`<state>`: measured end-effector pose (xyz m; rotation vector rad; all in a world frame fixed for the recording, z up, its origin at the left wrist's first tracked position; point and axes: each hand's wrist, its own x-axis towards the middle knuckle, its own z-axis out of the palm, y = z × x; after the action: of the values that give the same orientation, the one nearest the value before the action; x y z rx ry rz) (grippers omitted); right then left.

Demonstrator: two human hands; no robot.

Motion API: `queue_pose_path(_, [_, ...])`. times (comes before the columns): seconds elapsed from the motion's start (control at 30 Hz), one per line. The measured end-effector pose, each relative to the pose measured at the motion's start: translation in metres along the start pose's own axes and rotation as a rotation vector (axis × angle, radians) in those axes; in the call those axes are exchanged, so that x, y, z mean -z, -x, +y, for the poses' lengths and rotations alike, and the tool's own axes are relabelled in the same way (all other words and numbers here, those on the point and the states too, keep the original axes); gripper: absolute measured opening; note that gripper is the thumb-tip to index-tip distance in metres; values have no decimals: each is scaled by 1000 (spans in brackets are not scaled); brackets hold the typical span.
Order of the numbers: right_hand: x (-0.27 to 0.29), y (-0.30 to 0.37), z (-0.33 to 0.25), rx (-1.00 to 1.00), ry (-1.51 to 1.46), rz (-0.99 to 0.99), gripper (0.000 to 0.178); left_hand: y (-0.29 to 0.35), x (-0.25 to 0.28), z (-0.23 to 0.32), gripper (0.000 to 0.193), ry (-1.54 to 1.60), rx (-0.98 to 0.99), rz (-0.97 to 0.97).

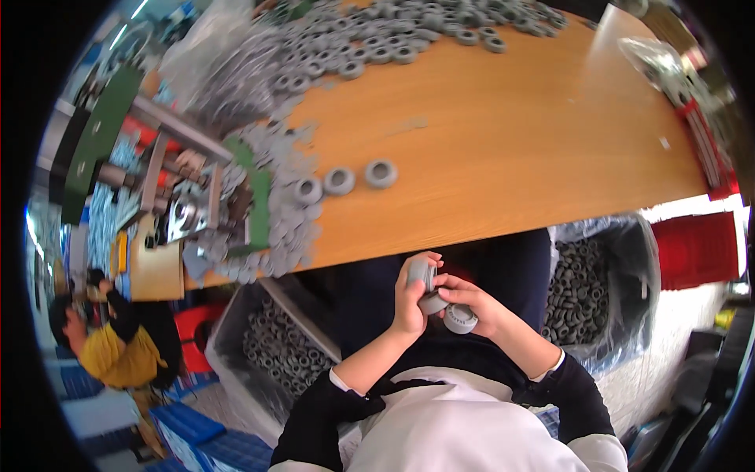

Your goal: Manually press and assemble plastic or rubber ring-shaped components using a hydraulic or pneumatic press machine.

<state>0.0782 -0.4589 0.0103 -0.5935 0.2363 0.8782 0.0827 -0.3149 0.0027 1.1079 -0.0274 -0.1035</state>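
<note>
Above my lap, just off the table's near edge, my left hand [410, 303] is closed around a grey plastic ring-shaped cap [421, 273]. My right hand [481, 305] is closed too, its fingers on a second grey cap [432, 302] between the hands. Low in the right palm sits another grey cap [460, 318], with raised marks on its face. The two hands almost meet, and the fingers partly cover the caps. On the table, left of centre, three grey caps [381, 174] stand in a loose row.
Many grey caps [404, 54] are heaped along the table's [503, 134] far side. Flat grey discs [287, 228] surround a green-and-metal press [189, 212] at left. Lined bins of caps [578, 291] [283, 346] flank my legs. A person in yellow [118, 354] works at far left.
</note>
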Motion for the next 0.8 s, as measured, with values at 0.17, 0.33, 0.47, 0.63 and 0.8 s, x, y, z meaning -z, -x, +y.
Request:
queue_pose_path(0.17, [-18,-39,15,-160,68,-43,41,10,37,17,50,288,95,316])
queue_pose_path(0.33, [-68,-53,36,-126,419,-140,39,38,87,51,53,557,-14,445])
queue_pose_path(0.47, [-89,-71,47,-61,561,-316,36,58,118,76,53,679,-24,552])
queue_pose_path(0.63, [-116,-103,62,-128,719,-495,26,107,178,78,54,666,-35,771])
queue_pose_path(0.8, [-141,-129,96,-298,696,-578,21,171,220,70,56,631,13,945])
